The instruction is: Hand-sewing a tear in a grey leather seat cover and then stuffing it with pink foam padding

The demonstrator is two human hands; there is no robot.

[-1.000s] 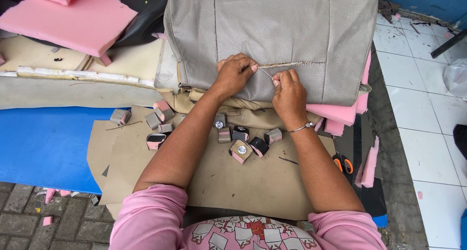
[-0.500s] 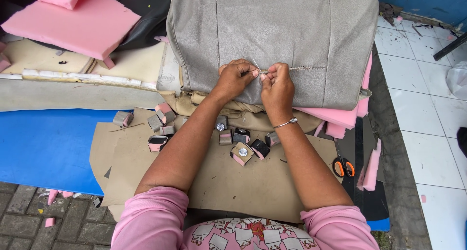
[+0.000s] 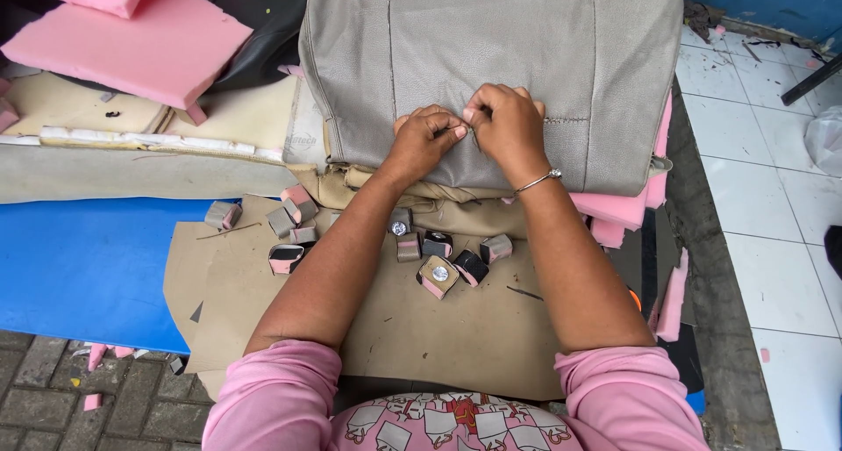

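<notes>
A grey leatherette seat cover (image 3: 491,39) lies spread in front of me over pink foam. My left hand (image 3: 427,139) and my right hand (image 3: 507,122) meet at a stitched seam across its lower middle. The fingertips of both hands pinch the cover at the same spot and touch each other. What lies between the fingertips is hidden. A thin bracelet circles my right wrist (image 3: 537,181). Both forearms reach out from pink sleeves over a brown cardboard sheet (image 3: 456,337).
Several small foam-and-fabric blocks (image 3: 438,274) are scattered on the cardboard between my arms. Pink foam slabs (image 3: 132,47) lie at the back left, a blue sheet (image 3: 79,267) at the left. An orange scissor handle (image 3: 633,298) peeks out by my right arm. White floor tiles (image 3: 772,240) are at the right.
My hands were apart with a thread stretched between them along the seam. They have come together at one spot on the seam, and the view has shifted slightly.
</notes>
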